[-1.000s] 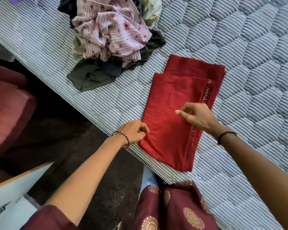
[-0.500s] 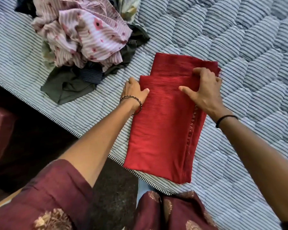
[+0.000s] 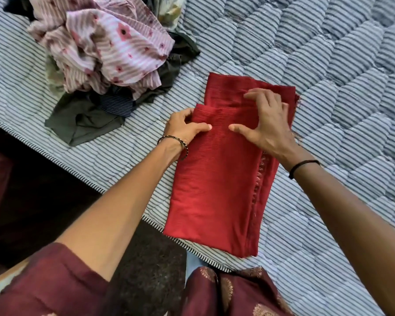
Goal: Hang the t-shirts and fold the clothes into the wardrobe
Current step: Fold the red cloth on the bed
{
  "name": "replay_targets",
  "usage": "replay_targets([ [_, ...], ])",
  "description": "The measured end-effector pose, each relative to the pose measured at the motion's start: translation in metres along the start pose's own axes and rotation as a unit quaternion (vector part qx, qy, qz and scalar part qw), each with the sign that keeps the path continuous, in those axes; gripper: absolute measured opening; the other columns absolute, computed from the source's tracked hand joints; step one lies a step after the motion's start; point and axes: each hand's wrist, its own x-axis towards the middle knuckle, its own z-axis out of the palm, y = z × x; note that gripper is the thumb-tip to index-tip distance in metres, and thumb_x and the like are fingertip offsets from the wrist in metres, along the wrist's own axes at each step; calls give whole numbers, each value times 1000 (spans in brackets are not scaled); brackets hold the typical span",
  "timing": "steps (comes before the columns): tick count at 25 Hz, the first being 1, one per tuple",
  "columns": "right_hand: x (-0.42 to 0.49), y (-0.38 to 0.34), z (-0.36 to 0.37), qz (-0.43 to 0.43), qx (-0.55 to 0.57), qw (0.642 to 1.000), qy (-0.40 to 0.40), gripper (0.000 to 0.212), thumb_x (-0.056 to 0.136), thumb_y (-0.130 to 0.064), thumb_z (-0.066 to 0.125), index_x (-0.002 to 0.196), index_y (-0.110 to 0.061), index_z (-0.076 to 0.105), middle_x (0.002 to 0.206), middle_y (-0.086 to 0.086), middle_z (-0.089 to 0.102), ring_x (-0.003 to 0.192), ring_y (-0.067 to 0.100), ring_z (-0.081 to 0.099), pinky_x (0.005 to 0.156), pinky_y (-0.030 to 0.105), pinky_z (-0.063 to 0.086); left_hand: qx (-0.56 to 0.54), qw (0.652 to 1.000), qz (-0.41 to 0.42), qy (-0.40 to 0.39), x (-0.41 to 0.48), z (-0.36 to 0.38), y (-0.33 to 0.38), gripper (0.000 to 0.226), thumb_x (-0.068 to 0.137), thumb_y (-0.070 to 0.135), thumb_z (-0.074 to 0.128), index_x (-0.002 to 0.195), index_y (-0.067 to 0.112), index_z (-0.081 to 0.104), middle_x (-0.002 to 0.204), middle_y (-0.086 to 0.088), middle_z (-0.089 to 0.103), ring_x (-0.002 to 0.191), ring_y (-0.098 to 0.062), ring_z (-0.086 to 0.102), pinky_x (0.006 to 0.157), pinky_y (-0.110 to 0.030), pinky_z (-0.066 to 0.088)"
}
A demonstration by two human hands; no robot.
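1. striped quilted mattress: under both hands, running far beyond them and out to their right. Its piped edge passes below the left wrist.
2. pile of crumpled clothes: beyond and left of the left hand, apart from it. Pink striped floral piece on top, dark olive and navy pieces under it.
3. red folded garment: flat on the mattress under both hands, near end at the mattress edge. The upper layer stops short of the lower one at the far end, leaving a step.
4. right hand: fingers spread, palm down on the garment's far right part, thumb pointing at the left hand.
5. left hand: pinches the upper layer's far left corner, thumb on top, fingers curled round the edge.
6. thumbs near each other, not touching.
7. beaded bracelet on the left wrist, black band on the right.
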Motion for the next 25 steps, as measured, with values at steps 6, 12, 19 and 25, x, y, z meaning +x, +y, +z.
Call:
replay_targets([
  [6, 2, -27, 10, -68, 205, 972, -98, 79, 72, -23, 83, 144, -17, 50, 138, -7, 60, 132, 7, 51, 115, 32, 37, 120, 978, 154, -75, -15, -5, 4, 32, 71, 34, 84, 101, 28, 77, 96, 9, 75, 97, -10, 68, 91, -40, 52],
  [12, 0, -22, 14, -59, 150, 981, -105, 57, 69, -29, 68, 125, -17, 66, 119, -13, 59, 118, 8, 48, 111, 38, 31, 113, 962, 226, -102, -23, -22, 10, 27, 76, 28, 83, 100, 36, 75, 95, 8, 75, 95, -8, 67, 87, -35, 53],
  [19, -4, 6, 6, -58, -54, 996, -53, 38, 91, -52, 56, 89, -16, 69, 99, -2, 65, 115, 11, 50, 107, 36, 16, 43, 971, 179, -153, -2, -22, -2, 25, 80, 30, 75, 105, 29, 70, 103, 4, 74, 102, -15, 69, 101, -41, 51],
  [25, -7, 12, -13, 25, -48, 998, 42, 47, 93, -65, 59, 86, -19, 67, 54, -6, 51, 61, 27, 62, 63, 35, 47, 119, 976, 174, -52, 16, -12, 12, 32, 82, 45, 72, 109, 27, 73, 99, 6, 75, 98, -13, 69, 92, -43, 54],
])
